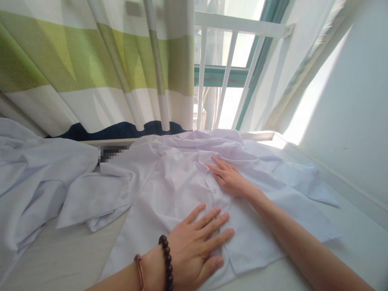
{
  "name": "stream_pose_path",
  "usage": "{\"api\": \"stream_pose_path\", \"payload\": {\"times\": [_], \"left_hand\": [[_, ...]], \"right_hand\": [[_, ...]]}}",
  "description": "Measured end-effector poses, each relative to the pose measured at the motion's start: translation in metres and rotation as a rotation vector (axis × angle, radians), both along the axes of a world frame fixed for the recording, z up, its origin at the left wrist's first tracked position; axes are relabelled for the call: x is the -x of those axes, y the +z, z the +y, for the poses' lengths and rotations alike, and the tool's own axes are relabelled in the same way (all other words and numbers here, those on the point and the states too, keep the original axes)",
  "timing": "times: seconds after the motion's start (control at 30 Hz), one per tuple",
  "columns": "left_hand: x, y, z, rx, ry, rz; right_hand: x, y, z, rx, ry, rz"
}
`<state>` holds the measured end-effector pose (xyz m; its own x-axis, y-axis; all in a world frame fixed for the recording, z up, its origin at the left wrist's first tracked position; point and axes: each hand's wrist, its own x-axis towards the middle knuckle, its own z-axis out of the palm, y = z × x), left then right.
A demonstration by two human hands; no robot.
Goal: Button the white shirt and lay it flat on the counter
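A white button-up shirt (178, 178) lies spread and wrinkled in front of me, its button strip running down the middle. My left hand (197, 244) rests palm down on the lower part of the shirt, fingers spread, with a dark bead bracelet (166, 258) and a copper-coloured bangle (139, 268) at the wrist. Higher up, my right hand (228, 176) lies flat on the shirt beside the button strip, fingers stretched out. Neither hand grips the cloth. One sleeve (97, 194) reaches out to the left, its cuff button showing.
More white cloth (27, 178) is heaped at the left. A green and white curtain (100, 72) hangs behind, beside a window with white railings (226, 76). A white wall (351, 97) borders the right side. The pale surface (69, 250) beneath shows at the front left.
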<state>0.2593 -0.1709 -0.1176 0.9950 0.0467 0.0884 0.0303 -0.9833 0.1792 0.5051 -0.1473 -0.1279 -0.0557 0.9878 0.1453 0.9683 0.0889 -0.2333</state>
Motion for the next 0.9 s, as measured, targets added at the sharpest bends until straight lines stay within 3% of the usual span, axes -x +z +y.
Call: {"api": "stream_pose_path", "payload": {"times": [0.17, 0.4, 0.57, 0.8, 0.9], "left_hand": [[0.003, -0.01, -0.01, -0.007, 0.057, -0.095], [0.005, -0.013, -0.015, -0.044, 0.079, -0.157], [0.008, -0.012, -0.017, -0.06, 0.09, -0.171], [0.011, -0.014, -0.021, -0.087, 0.083, -0.156], [0.01, -0.014, -0.023, -0.087, 0.094, -0.154]], "right_hand": [[0.008, 0.002, 0.006, -0.006, -0.09, -0.025], [0.004, -0.006, 0.012, -0.376, -0.04, 0.201], [0.006, -0.002, 0.006, -0.309, 0.246, 0.191], [0.008, 0.007, 0.002, -0.231, 0.356, 0.131], [0.01, 0.008, 0.002, -0.219, 0.318, 0.138]]}}
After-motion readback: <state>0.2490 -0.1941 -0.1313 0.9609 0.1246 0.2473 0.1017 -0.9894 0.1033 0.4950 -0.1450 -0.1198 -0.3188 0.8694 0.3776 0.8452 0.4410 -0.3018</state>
